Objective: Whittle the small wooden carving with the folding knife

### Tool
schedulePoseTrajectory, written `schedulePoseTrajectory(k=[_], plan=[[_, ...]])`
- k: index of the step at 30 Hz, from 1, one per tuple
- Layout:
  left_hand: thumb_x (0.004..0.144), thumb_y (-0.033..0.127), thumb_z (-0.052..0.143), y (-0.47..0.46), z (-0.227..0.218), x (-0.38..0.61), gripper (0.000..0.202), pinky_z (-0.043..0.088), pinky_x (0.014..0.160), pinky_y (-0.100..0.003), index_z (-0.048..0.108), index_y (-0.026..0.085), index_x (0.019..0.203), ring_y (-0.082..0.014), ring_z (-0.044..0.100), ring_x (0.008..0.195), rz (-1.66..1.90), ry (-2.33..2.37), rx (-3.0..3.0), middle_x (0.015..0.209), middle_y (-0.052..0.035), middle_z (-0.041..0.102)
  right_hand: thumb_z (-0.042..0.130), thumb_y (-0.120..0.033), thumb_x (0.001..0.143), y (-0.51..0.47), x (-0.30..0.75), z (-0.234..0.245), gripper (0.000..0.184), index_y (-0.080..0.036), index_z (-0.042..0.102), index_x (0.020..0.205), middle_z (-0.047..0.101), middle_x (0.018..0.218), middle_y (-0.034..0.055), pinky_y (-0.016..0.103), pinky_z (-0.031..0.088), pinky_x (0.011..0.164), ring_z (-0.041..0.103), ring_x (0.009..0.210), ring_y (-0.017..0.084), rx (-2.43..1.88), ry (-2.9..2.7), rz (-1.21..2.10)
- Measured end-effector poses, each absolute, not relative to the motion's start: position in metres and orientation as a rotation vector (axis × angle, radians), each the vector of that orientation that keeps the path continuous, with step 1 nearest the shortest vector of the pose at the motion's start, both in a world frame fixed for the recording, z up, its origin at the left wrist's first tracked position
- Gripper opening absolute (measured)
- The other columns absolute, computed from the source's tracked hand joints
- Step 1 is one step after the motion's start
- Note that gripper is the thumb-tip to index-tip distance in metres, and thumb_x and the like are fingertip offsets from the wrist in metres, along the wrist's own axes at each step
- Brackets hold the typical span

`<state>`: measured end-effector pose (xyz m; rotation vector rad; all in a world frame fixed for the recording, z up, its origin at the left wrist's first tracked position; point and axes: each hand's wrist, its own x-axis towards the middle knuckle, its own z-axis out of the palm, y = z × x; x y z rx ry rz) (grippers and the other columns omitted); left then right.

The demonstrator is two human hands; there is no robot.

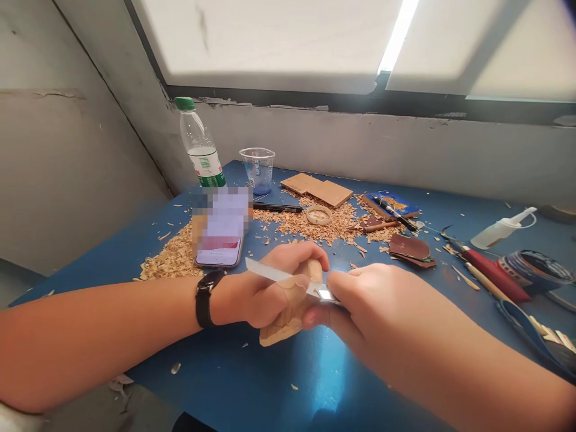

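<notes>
My left hand (265,294), with a black watch on its wrist, is closed around a pale piece of wood (281,333) held just above the blue table. The wood looks partly carved; its upper part is mostly covered by my fingers. In my right hand (360,297) is a utility knife (321,292), its handle largely hidden in the grip. The long blade (267,271) points left across the wood and over my left hand. Whether the edge touches the wood, I cannot tell.
Wood shavings (173,252) lie heaped on the blue table (216,372). A phone (220,240) leans near a bottle (202,150) and a plastic cup (257,171). Thin boards (317,189), folded sandpaper (410,249), a red-handled tool (495,273) and a squeeze bottle (499,231) lie beyond and right.
</notes>
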<state>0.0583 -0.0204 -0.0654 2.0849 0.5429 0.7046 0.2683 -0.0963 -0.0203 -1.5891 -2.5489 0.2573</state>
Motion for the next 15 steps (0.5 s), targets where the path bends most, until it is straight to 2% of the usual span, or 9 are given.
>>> schedulePoseTrajectory(k=[5,9,15], plan=[[0.094,0.072,0.045,-0.023,-0.062,0.063,0.056,0.050,0.063,-0.035,0.060,0.020,0.107,-0.0244,0.061,0.072,0.681,0.583,1.980,0.073,-0.0038,0.066,0.051,-0.047,0.105,-0.096,0.271,-0.028,0.032,-0.026,0.056,0.081,0.063,0.069,-0.0015,0.034,0.020,0.056,0.057,0.059,0.019,-1.561,-2.529,0.059],[0.101,0.065,0.040,-0.027,-0.061,0.066,0.048,0.051,0.063,-0.035,0.057,0.020,0.103,-0.0222,0.061,0.069,0.710,0.599,1.939,0.068,-0.0023,0.063,0.054,-0.043,0.102,-0.099,0.269,-0.037,0.033,-0.026,0.053,0.074,0.057,0.060,-0.0014,0.034,0.014,0.052,0.053,0.050,0.020,-1.554,-2.440,-0.222],[0.105,0.060,0.039,-0.026,-0.064,0.067,0.043,0.050,0.063,-0.034,0.056,0.020,0.101,-0.0192,0.058,0.064,0.751,0.561,1.888,0.066,-0.0013,0.062,0.060,-0.026,0.095,-0.106,0.267,-0.039,0.027,-0.026,0.050,0.070,0.052,0.055,-0.0017,0.034,0.010,0.050,0.049,0.042,0.018,-1.522,-2.430,-0.486]])
